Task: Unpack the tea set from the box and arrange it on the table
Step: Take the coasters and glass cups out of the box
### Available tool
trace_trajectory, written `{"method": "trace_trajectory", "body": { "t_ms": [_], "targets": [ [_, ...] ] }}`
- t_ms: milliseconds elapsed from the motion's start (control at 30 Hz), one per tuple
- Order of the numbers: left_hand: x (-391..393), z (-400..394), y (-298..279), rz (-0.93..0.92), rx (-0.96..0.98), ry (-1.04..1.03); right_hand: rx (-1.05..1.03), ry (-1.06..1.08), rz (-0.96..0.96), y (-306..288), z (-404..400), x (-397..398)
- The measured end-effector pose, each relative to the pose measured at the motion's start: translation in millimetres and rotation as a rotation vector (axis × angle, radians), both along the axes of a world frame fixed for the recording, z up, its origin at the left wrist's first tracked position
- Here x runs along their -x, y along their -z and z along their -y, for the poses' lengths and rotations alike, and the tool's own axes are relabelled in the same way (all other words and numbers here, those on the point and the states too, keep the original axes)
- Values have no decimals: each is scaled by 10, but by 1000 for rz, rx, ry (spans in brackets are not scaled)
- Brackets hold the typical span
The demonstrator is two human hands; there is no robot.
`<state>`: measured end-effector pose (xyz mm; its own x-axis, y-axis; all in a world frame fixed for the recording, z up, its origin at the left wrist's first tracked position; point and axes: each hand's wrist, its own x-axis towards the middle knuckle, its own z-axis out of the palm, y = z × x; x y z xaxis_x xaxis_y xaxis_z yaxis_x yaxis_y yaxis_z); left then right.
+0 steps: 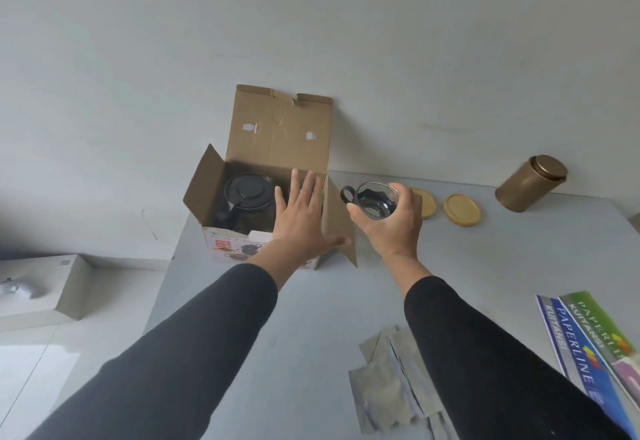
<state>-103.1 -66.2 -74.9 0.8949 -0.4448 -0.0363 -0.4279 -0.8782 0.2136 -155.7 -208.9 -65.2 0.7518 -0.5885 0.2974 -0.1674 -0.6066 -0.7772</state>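
An open cardboard box (pixel 277 134) stands at the far left corner of the grey table (pixel 311 318), its lid flap upright against the wall. Inside sits a glass teapot with a black lid (pixel 247 192). My left hand (pixel 301 218) hovers flat over the box's right side, fingers straight, holding nothing. My right hand (pixel 391 221) grips a small glass cup with a black handle (pixel 372 200), held in the air just right of the box. What lies under my left hand is hidden.
Two round wooden coasters (pixel 462 210) lie behind my right hand, the nearer one partly hidden. A gold tin canister (pixel 530 183) stands at the back right. Silver foil sachets (pixel 391 380) and receipt books (pixel 595 342) lie at the near right. A white ledge (pixel 38 287) sits left of the table.
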Motion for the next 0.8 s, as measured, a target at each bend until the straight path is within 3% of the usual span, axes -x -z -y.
{"method": "trace_trajectory", "body": {
  "t_ms": [300,500,800],
  "targets": [
    [513,1166,546,-182,-5,78,-164,170,-30,297,1212,462],
    [678,1658,1055,-390,-52,-114,-214,218,-102,801,1986,639],
    [621,1930,1275,-434,-92,-252,-222,191,-141,1229,2576,499]
  ]
}}
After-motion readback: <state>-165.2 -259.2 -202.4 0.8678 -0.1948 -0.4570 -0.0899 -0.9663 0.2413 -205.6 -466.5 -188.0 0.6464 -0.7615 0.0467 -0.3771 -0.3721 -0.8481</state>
